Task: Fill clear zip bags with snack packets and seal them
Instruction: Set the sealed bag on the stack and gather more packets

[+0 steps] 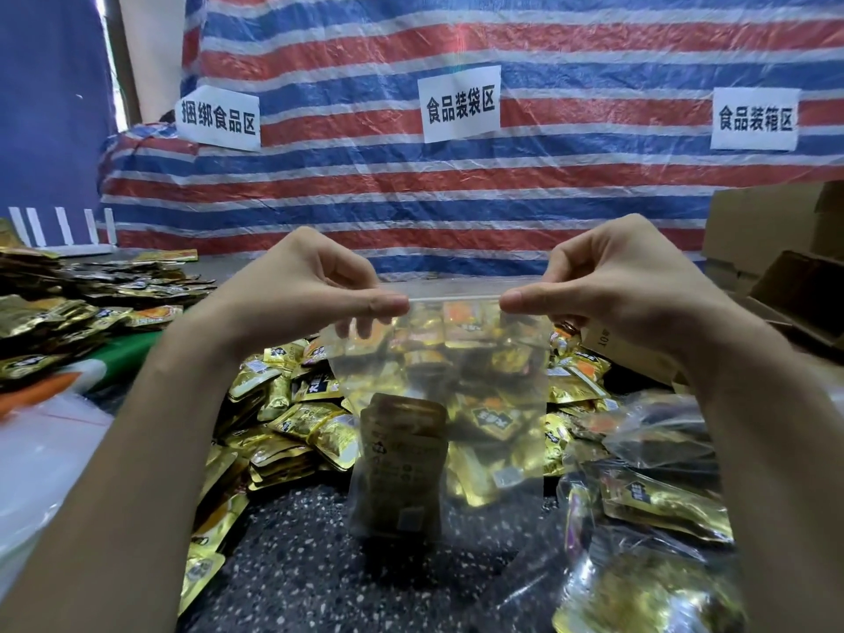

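A clear zip bag [438, 372] hangs upright in front of me, held up by its top strip. My left hand [315, 290] pinches the strip's left end between thumb and fingers. At the right end my right hand [612, 285] pinches it the same way. Inside the bag, low down, sits a stack of gold snack packets [404, 463]. Behind and around the bag lies a heap of loose gold packets [292, 427] on the dark speckled table.
Filled clear bags [648, 532] lie at the lower right. More gold packets are piled at the far left [68, 308], with a sheet of clear plastic [41, 454] below them. Cardboard boxes [772, 239] stand at the right. A striped tarp with paper signs hangs behind.
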The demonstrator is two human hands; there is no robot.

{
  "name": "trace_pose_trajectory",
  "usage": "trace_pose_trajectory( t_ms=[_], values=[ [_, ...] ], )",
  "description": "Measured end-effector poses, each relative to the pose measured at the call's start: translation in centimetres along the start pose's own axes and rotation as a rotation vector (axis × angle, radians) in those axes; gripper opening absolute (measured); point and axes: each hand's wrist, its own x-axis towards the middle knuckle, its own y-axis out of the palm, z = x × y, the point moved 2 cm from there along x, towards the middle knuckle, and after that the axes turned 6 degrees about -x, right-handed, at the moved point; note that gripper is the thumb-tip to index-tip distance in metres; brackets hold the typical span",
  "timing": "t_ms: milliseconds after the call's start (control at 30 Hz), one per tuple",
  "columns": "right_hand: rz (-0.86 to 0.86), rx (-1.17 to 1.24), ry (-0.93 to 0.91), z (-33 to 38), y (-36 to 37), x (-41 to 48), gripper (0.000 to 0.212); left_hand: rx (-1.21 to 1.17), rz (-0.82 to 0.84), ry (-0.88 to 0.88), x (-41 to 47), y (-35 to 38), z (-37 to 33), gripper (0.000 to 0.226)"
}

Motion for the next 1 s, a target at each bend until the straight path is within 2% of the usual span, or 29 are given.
trace_pose_trajectory(
  t_ms=[133,267,367,500,567,667,733,767,800,900,933,1000],
  values=[
    [0.015,0.034,0.008,-0.4,-0.4,-0.1,0.035,-0.003,0.049,-0.098,-0.7,-1.2,1.1,0.032],
    [0.106,0.060,0.028,-1.0,-0.6,-0.2,0.033,-0.009,0.093,-0.137,-1.1,-1.5,1.2,0.033],
    [0.075,0.055,0.026,-1.3,-0.8,-0.1,0.036,-0.007,0.122,-0.177,-1.2,-1.6,1.1,0.037],
    [0.062,-0.108,0.006,-0.3,-1.3,-0.3,0.039,0.011,0.144,-0.172,-1.0,-1.3,0.8,0.032],
    [0.117,-0.250,0.042,0.3,-1.3,-0.4,0.060,0.010,0.177,-0.146,-0.8,-1.1,0.4,0.028],
    [0.293,-0.354,0.125,1.0,0.7,-0.4,0.102,0.005,0.215,-0.107,-0.5,-0.7,-0.3,0.027],
    [0.415,-0.436,0.168,0.8,3.1,-0.2,0.115,-0.003,0.230,-0.081,-0.1,-0.2,-0.8,0.025],
    [0.473,-0.496,0.172,0.7,4.3,-0.2,0.111,-0.008,0.233,-0.064,0.0,0.3,-1.0,0.025],
    [0.519,-0.528,0.167,0.5,5.3,-0.1,0.098,-0.011,0.231,-0.046,0.2,0.7,-1.3,0.026],
    [0.539,-0.440,0.175,-0.2,6.0,-0.2,0.026,-0.002,0.209,0.006,0.8,2.0,-1.9,0.034],
    [0.507,-0.414,0.199,-0.6,5.5,-0.2,0.013,0.001,0.200,0.018,0.9,2.2,-2.1,0.034],
    [0.417,-0.405,0.232,-1.0,3.9,-0.2,0.003,0.002,0.174,0.041,1.1,2.4,-2.4,0.033]
  ],
)
